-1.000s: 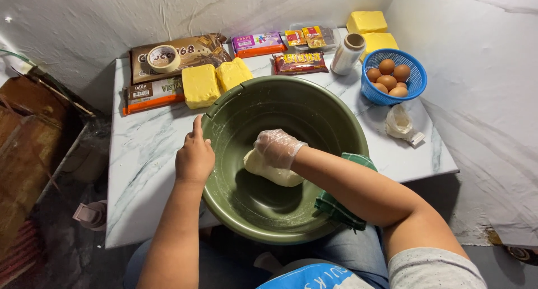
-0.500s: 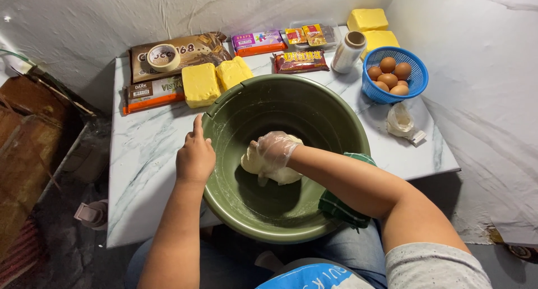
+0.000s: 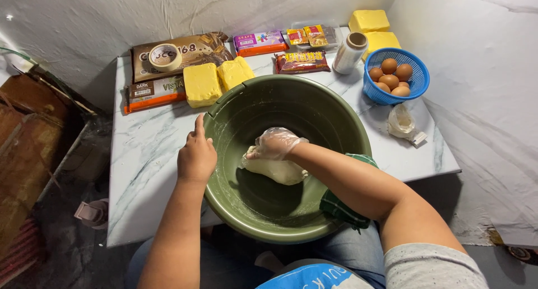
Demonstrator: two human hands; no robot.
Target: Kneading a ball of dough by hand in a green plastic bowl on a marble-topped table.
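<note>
Marble table [image 3: 145, 154]; gloved right hand [image 3: 276, 143] now pressed on dough [image 3: 277, 168], left hand's [image 3: 196, 157] grip unchanged on bowl [image 3: 336, 121] rim.

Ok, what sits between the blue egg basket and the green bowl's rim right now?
In the head view only bare marble tabletop separates the blue egg basket from the green bowl; the crumpled plastic bag lies just nearer, below the basket.

right hand [image 3: 276, 143] hides part of dough [image 3: 277, 170].

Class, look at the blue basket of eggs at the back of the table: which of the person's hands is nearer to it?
The right hand, gloved and pressing the dough inside the green bowl, is nearer to the blue basket. The left hand grips the bowl's opposite rim, farther away.
</note>
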